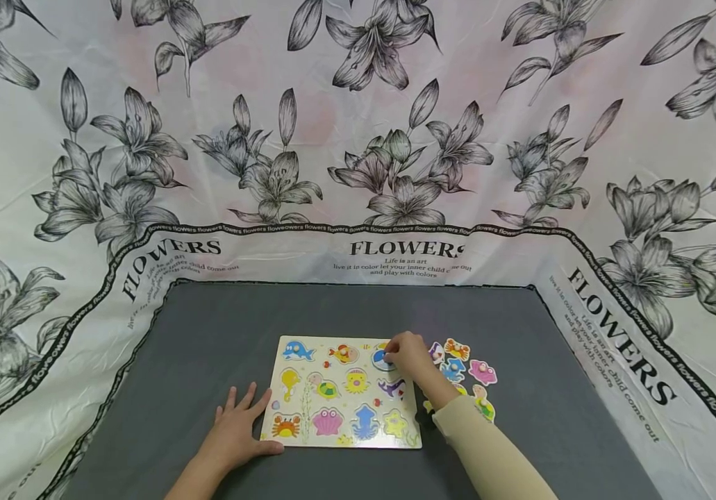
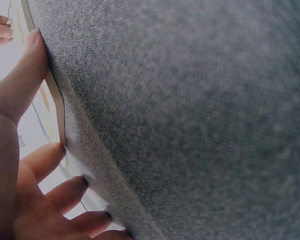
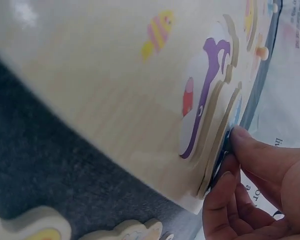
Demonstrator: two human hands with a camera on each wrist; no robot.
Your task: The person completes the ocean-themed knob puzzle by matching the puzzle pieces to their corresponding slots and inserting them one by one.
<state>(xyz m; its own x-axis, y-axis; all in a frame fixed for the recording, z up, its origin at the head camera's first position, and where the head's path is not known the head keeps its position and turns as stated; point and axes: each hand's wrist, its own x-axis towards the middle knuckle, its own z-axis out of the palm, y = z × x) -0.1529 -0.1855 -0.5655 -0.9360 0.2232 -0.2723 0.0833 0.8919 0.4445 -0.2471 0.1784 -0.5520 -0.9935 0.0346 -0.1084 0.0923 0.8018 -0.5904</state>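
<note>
A cream peg puzzle board (image 1: 317, 345) with sea-animal pictures lies on the grey tabletop. My right hand (image 1: 410, 357) pinches a round-edged blue puzzle piece (image 1: 379, 358) at the board's far right recess. In the right wrist view, thumb and fingertips grip this blue piece (image 3: 235, 116); its fit in the recess is partly hidden. A purple recess (image 3: 205, 107) lies beside it. My left hand (image 1: 232, 430) has its fingers spread at the board's near left corner, thumb on the near edge, index finger touching the left edge. A blue whale (image 1: 298, 351) and an orange fish (image 1: 343, 354) show in the far row.
Several loose puzzle pieces lie right of the board, including an orange crab (image 1: 457, 349), a blue piece (image 1: 453, 369), a pink piece (image 1: 483, 373) and a green one (image 1: 485, 410); my right forearm partly covers them. Flower-printed cloth (image 1: 395, 260) surrounds the grey surface (image 1: 220, 319).
</note>
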